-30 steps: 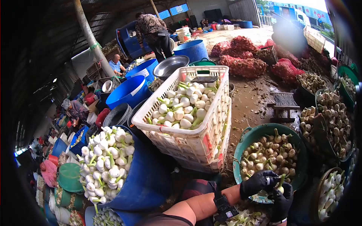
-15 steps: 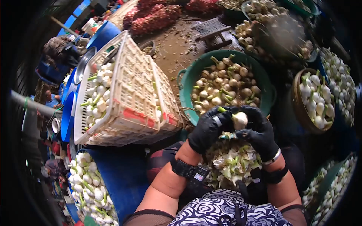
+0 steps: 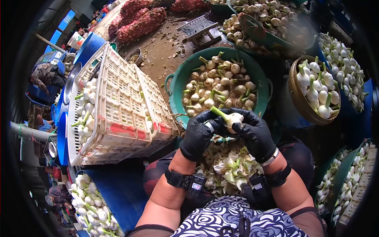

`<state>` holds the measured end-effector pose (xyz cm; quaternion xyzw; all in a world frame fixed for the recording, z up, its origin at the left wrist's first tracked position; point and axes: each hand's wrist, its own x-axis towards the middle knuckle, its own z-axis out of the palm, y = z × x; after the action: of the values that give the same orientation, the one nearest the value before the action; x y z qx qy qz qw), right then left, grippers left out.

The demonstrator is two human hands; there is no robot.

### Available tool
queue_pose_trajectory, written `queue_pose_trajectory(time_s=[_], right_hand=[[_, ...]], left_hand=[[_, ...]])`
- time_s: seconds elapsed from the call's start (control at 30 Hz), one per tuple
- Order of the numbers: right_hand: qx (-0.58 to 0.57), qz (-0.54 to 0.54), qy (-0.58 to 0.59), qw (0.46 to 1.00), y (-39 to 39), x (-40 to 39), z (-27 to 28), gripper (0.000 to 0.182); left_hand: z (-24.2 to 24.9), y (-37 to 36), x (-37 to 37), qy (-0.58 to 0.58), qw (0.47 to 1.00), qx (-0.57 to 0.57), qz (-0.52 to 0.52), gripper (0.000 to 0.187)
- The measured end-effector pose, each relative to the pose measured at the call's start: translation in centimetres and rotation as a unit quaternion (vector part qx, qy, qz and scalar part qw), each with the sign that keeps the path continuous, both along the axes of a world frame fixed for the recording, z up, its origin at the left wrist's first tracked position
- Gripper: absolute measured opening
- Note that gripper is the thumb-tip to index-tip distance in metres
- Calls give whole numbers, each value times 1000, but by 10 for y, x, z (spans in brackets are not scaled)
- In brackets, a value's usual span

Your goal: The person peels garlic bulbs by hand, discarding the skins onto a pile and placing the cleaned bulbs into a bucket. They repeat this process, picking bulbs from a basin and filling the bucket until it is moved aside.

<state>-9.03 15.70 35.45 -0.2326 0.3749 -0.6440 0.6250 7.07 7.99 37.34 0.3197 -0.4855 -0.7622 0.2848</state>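
A white garlic bulb (image 3: 234, 119) with a short green stem is held between my two black-gloved hands, just over the near rim of a green basin (image 3: 177, 91). My left hand (image 3: 198, 134) grips it from the stem side, with a pale band showing on one finger. Wrapped round the other side of the bulb is my right hand (image 3: 256, 134), its thumb pressed against it. Unpeeled bulbs (image 3: 221, 85) sit in brownish water inside the basin. Below my hands, in my lap, lies a heap of garlic peelings (image 3: 231, 168).
White plastic crates (image 3: 122, 102) with peeled bulbs stand at left. A brown-rimmed bucket (image 3: 292, 85) of clean bulbs is at right. A blue container (image 3: 118, 189) with bulbs is lower left. Red mesh sacks (image 3: 142, 25) and a low stool (image 3: 199, 31) are behind; people work at far left.
The view has shifted, so the surroundings sit further left. The bulb has been turned between my hands, and its green stem now points up and left.
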Motion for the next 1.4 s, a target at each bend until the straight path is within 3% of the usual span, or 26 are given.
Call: queue_pose_trajectory(time_s=[0.1,0.23,0.37,0.43,0.5,0.53,0.57,0.63,0.7,0.77,0.8,0.83,0.87,0.9,0.93,1.03,1.1,1.17,1.2,1.23,1.27,1.3,1.37,1.4], right_hand=[[0,-5,-7,1000,0,2,0,44],[-4,0,45,999,3,4,4,41],[20,-15,56,998,6,6,12,39],[11,32,78,996,6,0,11,40],[68,70,7,995,7,-5,3,43],[96,141,-110,979,10,-9,0,43],[120,207,-224,945,12,-12,-2,44],[157,203,-231,939,16,-13,10,45],[201,289,-171,920,17,-13,13,45],[175,282,-132,934,21,-6,20,46],[148,237,-79,957,21,-7,21,46],[121,191,-26,974,22,-9,21,46],[157,190,-83,966,19,-16,19,49],[167,172,-23,971,18,-18,23,51],[161,151,-14,975,18,-16,21,51],[144,134,3,981,16,-14,14,47],[138,142,9,980,16,-8,8,42],[130,17,4,991,9,0,1,30],[61,-20,65,996,8,0,-1,16],[59,-19,65,996,9,-2,0,16],[-59,-82,383,918,11,-4,3,13],[-172,-137,653,725,11,-3,5,9],[-201,-144,685,685,18,4,8,10],[-212,-92,693,683,24,5,4,11]], left_hand=[[10,6,-4,48,997,60,19,27],[3,2,-4,23,996,81,14,26],[5,2,-3,-45,999,22,1,22],[3,1,-2,-79,997,-6,1,21],[-14,-1,0,-126,971,-201,5,26],[-22,-3,-3,-91,957,-274,16,30],[-26,-4,-2,-92,958,-273,14,30],[-14,-2,-5,-132,872,-472,5,30],[-9,-1,-7,-140,850,-508,-19,31],[-14,9,-13,-67,893,-443,-35,27],[-16,11,-12,-88,909,-406,-22,29],[-16,15,-12,-92,971,-220,8,37],[-14,15,-7,-48,995,-88,8,41],[-10,12,2,-3,999,46,7,45],[-7,7,8,-5,997,71,-32,47],[-1,20,-2,-9,999,39,-23,47],[-3,19,-5,-25,999,27,-4,30],[5,19,-6,-56,998,-19,9,22],[4,17,-5,-57,998,-21,9,22],[0,15,-3,-48,999,-8,7,21],[-3,13,-1,-39,999,5,7,21],[-6,11,2,-40,999,2,11,21],[-11,8,6,-17,999,3,28,20],[-10,5,7,-15,999,-4,42,20]])
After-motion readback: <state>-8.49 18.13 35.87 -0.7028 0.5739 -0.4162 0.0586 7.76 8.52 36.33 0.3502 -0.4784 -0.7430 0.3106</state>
